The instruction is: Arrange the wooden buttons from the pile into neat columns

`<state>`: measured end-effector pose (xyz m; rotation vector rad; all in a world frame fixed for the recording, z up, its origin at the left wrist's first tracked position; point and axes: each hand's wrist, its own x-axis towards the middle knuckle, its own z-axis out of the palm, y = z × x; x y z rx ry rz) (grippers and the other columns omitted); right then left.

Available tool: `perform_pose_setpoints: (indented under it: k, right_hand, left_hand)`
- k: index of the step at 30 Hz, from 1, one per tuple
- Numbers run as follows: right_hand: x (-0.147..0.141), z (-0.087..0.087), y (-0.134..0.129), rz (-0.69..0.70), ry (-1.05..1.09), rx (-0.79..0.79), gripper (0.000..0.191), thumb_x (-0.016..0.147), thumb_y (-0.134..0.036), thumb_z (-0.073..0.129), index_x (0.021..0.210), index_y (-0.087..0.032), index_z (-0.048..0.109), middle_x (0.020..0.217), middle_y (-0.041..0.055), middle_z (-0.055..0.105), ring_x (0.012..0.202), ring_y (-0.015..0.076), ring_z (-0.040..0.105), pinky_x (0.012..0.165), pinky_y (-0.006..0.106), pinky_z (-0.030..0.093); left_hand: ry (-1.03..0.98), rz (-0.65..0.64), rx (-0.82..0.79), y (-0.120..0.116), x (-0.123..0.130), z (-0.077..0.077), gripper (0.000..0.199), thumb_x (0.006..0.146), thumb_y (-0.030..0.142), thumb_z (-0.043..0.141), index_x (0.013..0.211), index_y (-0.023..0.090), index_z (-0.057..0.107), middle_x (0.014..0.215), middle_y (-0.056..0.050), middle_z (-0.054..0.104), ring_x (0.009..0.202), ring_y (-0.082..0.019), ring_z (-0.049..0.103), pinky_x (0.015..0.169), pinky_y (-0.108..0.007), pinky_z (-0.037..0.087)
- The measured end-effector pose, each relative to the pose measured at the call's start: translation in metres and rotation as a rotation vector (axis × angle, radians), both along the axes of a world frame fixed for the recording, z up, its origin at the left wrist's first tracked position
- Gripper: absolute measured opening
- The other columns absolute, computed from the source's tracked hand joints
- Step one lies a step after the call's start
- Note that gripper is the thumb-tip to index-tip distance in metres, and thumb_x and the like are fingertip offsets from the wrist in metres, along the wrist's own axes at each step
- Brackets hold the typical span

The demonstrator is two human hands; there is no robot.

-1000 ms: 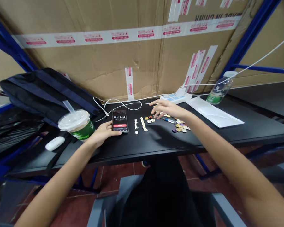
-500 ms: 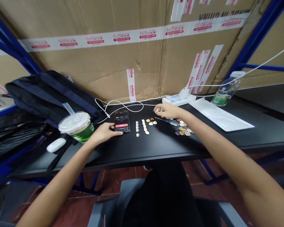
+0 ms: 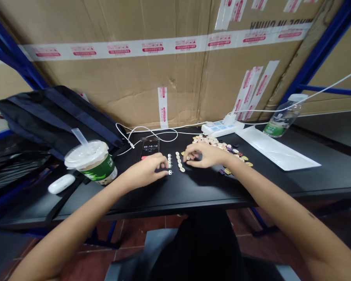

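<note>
My left hand [image 3: 149, 170] reaches over the lower part of the phone [image 3: 151, 145]. Its thumb and fingers are apart, with the tips at a short column of small white pieces with thin pins [image 3: 170, 160]. Beside this column stands a slanting row of cream oval pieces [image 3: 179, 162]. My right hand [image 3: 204, 154] is curled just right of that row, thumb and fingertips close together; what they hold, if anything, is too small to make out. Behind and beside the right hand spreads a pile of small cream, yellow, brown and purple pieces [image 3: 219, 144], partly hidden by it.
A lidded drink cup with a straw [image 3: 92, 162] and a white earbud case [image 3: 61, 184] stand left. A backpack [image 3: 64, 113] leans behind them. White cables run to a power strip [image 3: 222, 128]. A white plastic bag [image 3: 276, 148] and a bottle [image 3: 283, 117] lie right.
My left hand has moved right from the phone's edge to the white pieces. My right hand has come nearer and slightly left, from the pile to the cream row. The view has shifted slightly.
</note>
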<state>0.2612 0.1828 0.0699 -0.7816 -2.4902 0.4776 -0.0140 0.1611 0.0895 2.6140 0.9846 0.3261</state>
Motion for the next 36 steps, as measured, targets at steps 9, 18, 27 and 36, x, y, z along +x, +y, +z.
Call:
perform_pose_setpoints:
  k: [9,18,27,36]
  right_hand:
    - [-0.013,-0.005,-0.013,0.033,-0.102,-0.029,0.018,0.086,-0.024,0.064,0.1,-0.022,0.074,0.083,0.0024,0.067,0.069,0.0144,0.058,0.065,0.026,0.044]
    - [-0.014,-0.004,-0.02,0.011,-0.117,-0.13,0.016,0.082,-0.024,0.067,0.097,-0.019,0.07,0.079,0.001,0.063,0.064,0.0123,0.053,0.062,0.025,0.044]
    - [-0.017,-0.008,-0.022,-0.001,0.065,-0.155,0.014,0.08,-0.021,0.068,0.093,-0.017,0.071,0.081,0.0024,0.066,0.065,0.0123,0.056,0.062,0.025,0.05]
    - [-0.022,-0.01,-0.024,0.028,0.23,-0.169,0.019,0.08,-0.02,0.071,0.098,-0.016,0.075,0.081,0.0044,0.071,0.067,0.0135,0.065,0.067,0.028,0.057]
  left_hand:
    - [0.031,-0.01,-0.254,0.015,0.021,-0.009,0.007,0.087,0.027,0.062,0.086,0.019,0.062,0.076,0.0,0.064,0.07,-0.017,0.06,0.066,-0.026,0.041]
    - [-0.196,-0.104,-0.31,0.001,0.022,-0.028,0.008,0.087,0.024,0.065,0.09,0.018,0.061,0.082,0.0,0.062,0.072,-0.013,0.059,0.069,-0.025,0.047]
    - [-0.612,0.148,-0.724,-0.002,0.034,-0.04,0.008,0.084,0.019,0.067,0.09,0.013,0.065,0.076,-0.002,0.068,0.071,-0.014,0.067,0.077,-0.031,0.055]
    - [-0.749,0.299,-0.897,-0.003,0.036,-0.036,0.014,0.08,0.018,0.074,0.089,0.01,0.068,0.078,-0.005,0.072,0.08,-0.015,0.07,0.086,-0.033,0.056]
